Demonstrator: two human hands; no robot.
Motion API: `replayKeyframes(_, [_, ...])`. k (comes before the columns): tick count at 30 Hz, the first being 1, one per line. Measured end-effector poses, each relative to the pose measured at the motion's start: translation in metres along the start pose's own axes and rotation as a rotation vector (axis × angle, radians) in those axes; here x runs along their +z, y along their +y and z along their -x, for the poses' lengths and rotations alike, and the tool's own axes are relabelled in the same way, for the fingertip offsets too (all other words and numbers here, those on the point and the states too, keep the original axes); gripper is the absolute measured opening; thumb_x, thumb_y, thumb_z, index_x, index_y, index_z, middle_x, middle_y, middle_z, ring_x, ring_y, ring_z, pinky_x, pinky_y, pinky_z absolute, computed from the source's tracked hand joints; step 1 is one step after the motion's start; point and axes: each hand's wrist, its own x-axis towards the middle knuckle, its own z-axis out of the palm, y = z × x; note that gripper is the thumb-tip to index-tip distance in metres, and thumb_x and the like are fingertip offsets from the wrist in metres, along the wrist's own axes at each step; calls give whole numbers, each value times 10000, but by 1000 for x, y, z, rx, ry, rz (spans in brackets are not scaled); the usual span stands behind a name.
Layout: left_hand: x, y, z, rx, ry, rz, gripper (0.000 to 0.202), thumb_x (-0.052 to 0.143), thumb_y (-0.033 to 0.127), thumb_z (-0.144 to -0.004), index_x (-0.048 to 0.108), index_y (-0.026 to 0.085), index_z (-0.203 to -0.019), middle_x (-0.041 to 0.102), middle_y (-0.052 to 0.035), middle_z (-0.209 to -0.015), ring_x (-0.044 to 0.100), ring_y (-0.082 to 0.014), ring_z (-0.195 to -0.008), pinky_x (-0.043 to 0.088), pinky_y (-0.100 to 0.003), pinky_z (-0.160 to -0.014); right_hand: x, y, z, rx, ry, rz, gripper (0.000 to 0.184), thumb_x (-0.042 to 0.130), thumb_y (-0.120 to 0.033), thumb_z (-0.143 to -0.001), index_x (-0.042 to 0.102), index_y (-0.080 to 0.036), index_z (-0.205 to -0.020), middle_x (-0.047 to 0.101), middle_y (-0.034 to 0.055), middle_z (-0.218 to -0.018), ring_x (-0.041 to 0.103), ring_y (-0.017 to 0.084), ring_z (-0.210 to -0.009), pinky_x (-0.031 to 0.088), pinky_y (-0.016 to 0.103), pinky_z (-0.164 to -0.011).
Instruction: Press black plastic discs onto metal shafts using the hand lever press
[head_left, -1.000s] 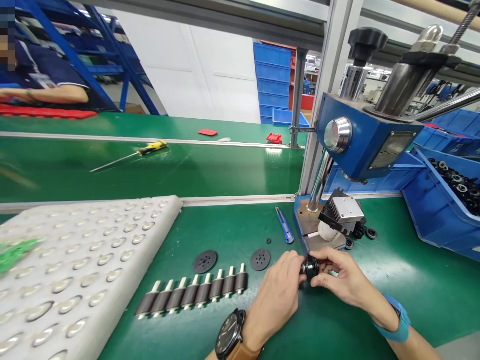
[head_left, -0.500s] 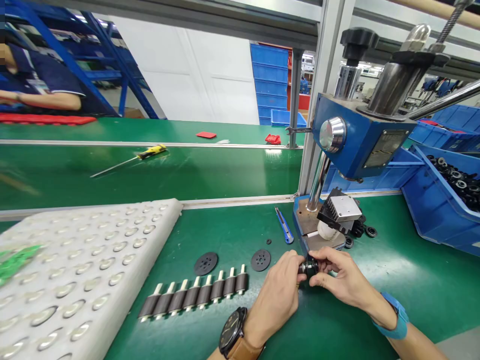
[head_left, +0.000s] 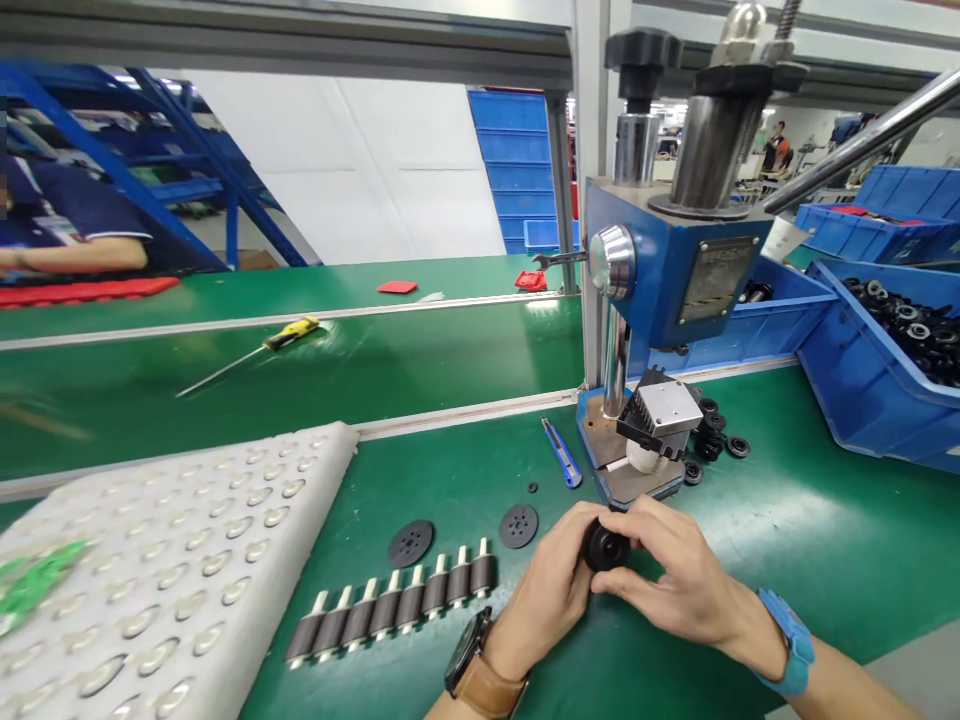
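Note:
A round black part with a hole in its middle (head_left: 606, 546) is held between both hands, its open face turned toward me. My left hand (head_left: 551, 565) is closed round its left side, fingers partly hidden behind it. My right hand (head_left: 667, 560) pinches it from the right with thumb and forefinger. Just beyond the hands stands a blue press (head_left: 660, 260), with a silver-and-black block (head_left: 667, 412) on its base. To the left lie two flat black discs with holes, one nearer (head_left: 518, 526) and one farther (head_left: 411, 543), and a row of dark rollers with white shafts (head_left: 386, 608).
A blue utility knife (head_left: 561, 453) lies left of the press. Loose black rings (head_left: 738, 447) sit right of it, before blue bins (head_left: 877, 400) of black parts. A white foam tray (head_left: 225, 560) fills the left. Behind are a yellow screwdriver (head_left: 292, 333) and another person's arm (head_left: 82, 255).
My hands have turned the black part so that its round face now points toward me. The view has shifted slightly; the press appears farther left.

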Motion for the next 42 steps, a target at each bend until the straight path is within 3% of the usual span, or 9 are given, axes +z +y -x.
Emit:
replayKeyframes(3, [1, 2, -1, -4, 11, 31, 285, 473, 87, -974, 541, 199, -1228, 629, -104, -1148, 617, -182, -1035, 509, -292, -887, -1, -2, 0, -79, -5, 41, 364, 673, -309, -958, 539, -163, -1264, 572, 40, -890, 504, 150, -774, 413, 271, -663])
replayKeyframes(14, [3, 2, 2, -25, 24, -7, 314, 519, 78, -960, 561, 208, -1242, 648, -103, -1183, 623, -186, -1084, 516, -284, -901, -3, 1, 2, -67, -49, 64, 402, 612, -336, -998, 515, -145, -1339, 581, 69, -935, 540, 165, -813, 470, 280, -701])
replayKeyframes(23, [2, 3, 1, -27, 42, -26, 244, 524, 113, -971, 578, 179, -1199, 657, -126, -1160, 640, -192, -1042, 535, -307, -888, -4, 0, 2, -98, -38, 66, 393, 610, -344, -1000, 520, -146, -1328, 562, 59, -904, 526, 158, -785, 446, 275, -669])
replayKeyframes(36, [11, 7, 2, -1, 137, -107, 376, 481, 2, -879, 580, 194, -1187, 699, -90, -1098, 685, -180, -983, 544, -264, -843, -2, 1, 5, -2, -85, -8, 378, 624, -242, -982, 505, -177, -1335, 548, 42, -897, 486, 166, -794, 399, 286, -678])
replayKeyframes(42, [11, 7, 2, 18, 161, -131, 354, 473, 26, -872, 586, 172, -1174, 709, -115, -1081, 702, -201, -951, 566, -290, -817, 0, 0, 6, 11, -69, -20, 395, 611, -221, -987, 497, -193, -1364, 544, 41, -894, 498, 163, -801, 415, 287, -684])
